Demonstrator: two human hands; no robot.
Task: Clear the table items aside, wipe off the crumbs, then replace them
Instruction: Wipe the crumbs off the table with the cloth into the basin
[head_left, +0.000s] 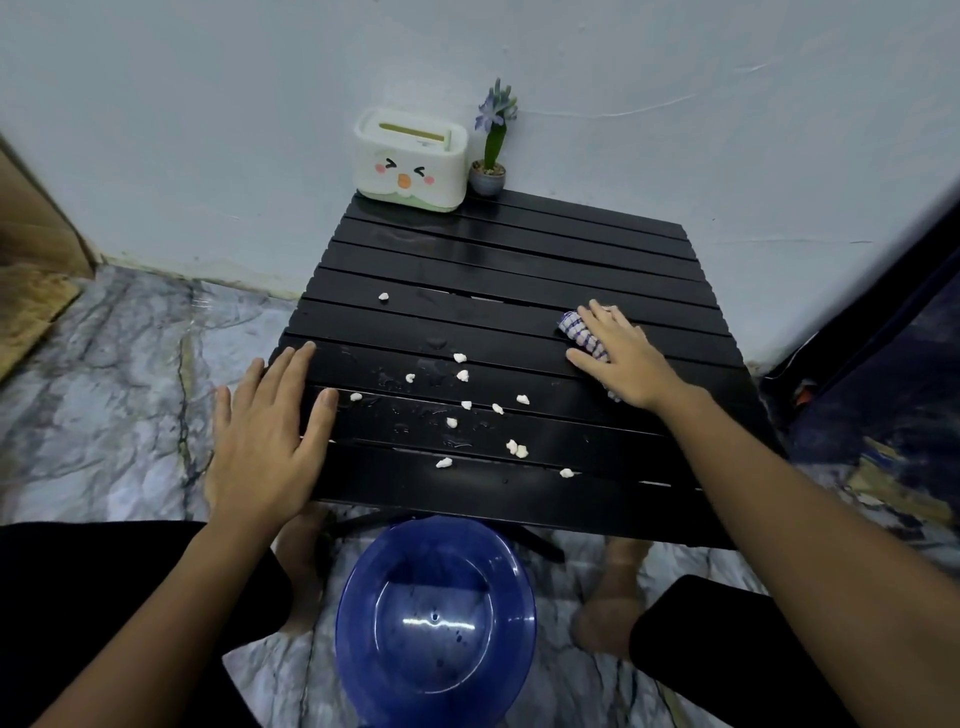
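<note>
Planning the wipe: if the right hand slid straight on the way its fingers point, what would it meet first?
The right hand, on the cloth, points up-left; bare wet slats first, then probably the tissue box.

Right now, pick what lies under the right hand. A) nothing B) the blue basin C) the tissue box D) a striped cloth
D: the right hand presses flat on a purple-and-white striped cloth on the black table, its fingers spread over it.

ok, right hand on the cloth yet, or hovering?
Touching. In the head view the right hand lies flat on the striped cloth, pressing it to the black table; no gap shows.
</note>
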